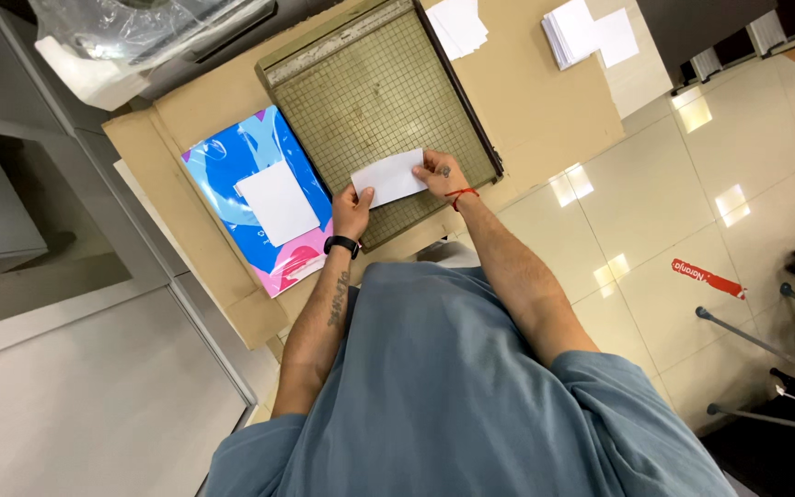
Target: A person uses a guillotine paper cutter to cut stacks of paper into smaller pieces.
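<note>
- Left hand (pixel 352 208) is pinched shut on the left end of a white card (pixel 389 178), thumb on top, fingers curled under.
- Right hand (pixel 437 171) grips the card's right end the same way, mostly closed.
- Card sits just over the near edge of the paper cutter (pixel 374 101), above its gridded bed.
- Left of the cutter there's a blue and pink pack (pixel 232 175) with a white sheet (pixel 277 202) lying on it.
- Two small paper stacks (pixel 589 30) sit on the cardboard (pixel 545 110) beyond the cutter.
</note>
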